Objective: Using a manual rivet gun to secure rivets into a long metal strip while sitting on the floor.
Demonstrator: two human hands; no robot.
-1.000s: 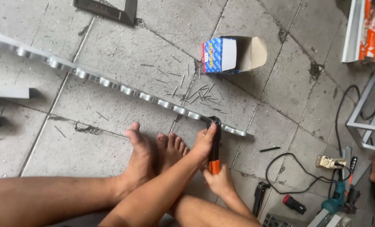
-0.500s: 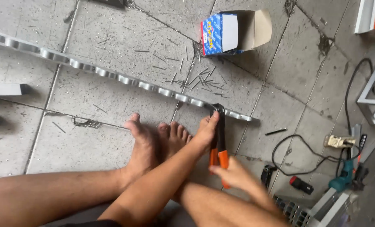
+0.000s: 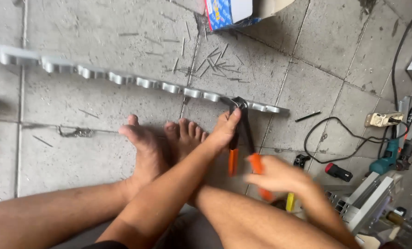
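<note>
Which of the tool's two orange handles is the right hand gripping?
The outer orange handle, nearer the cables; the right hand wraps it. The other handle stands free beside the left hand.

Grey tiled concrete floor [image 3: 86, 41], scuffed, daylit.

The right hand [image 3: 279, 175] is motion-blurred over the pliers' orange handle [image 3: 257, 166]; the cardboard box [image 3: 243, 11] is cut off at top

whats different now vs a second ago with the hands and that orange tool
The orange-handled riveter had its handles shut together a second ago; now they are spread apart, the right hand having swung one handle out to the right, blurred mid-motion. The left hand keeps steadying the tool's head on the scalloped metal strip. Both feet, the strip, the scattered rivets and the open box stayed put.
</note>
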